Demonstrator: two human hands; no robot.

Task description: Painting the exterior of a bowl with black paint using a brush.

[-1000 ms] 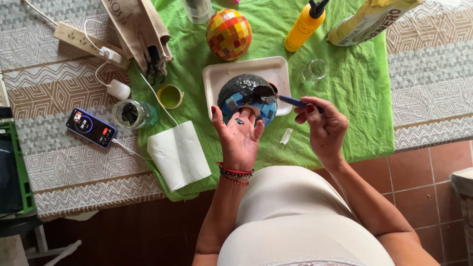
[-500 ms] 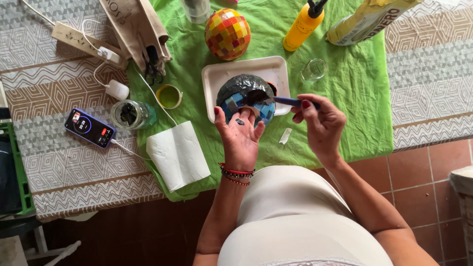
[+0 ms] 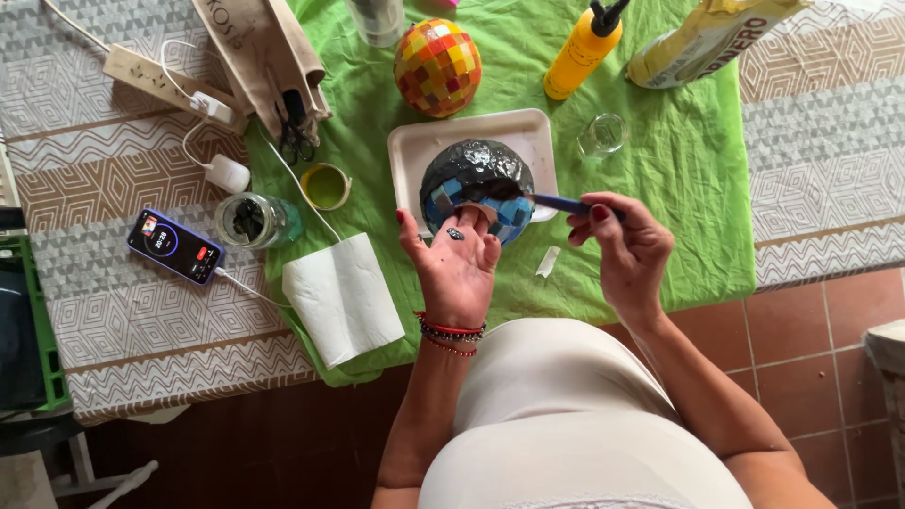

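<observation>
An egg-shaped form [image 3: 476, 184], black on top with blue mosaic tiles lower down, rests on a white tray [image 3: 415, 151]. My left hand [image 3: 452, 264] lies palm up against its near side, fingers apart, with a small dark tile piece [image 3: 455, 234] on the palm. Beside it, my right hand [image 3: 627, 250] grips a blue-handled tool [image 3: 558, 203] whose tip touches the egg's right side.
A finished red-yellow mosaic egg [image 3: 436, 66] stands behind the tray on the green cloth [image 3: 679, 188]. A yellow glue bottle [image 3: 584, 47], small glass [image 3: 603, 135], jar [image 3: 253, 220], yellow lid [image 3: 326, 186], paper towel [image 3: 341, 297], phone [image 3: 175, 246], scissors [image 3: 297, 132] and power strip [image 3: 151, 75] lie around.
My right hand has shifted the tool slightly along the egg's side. My left hand stays palm up against the egg.
</observation>
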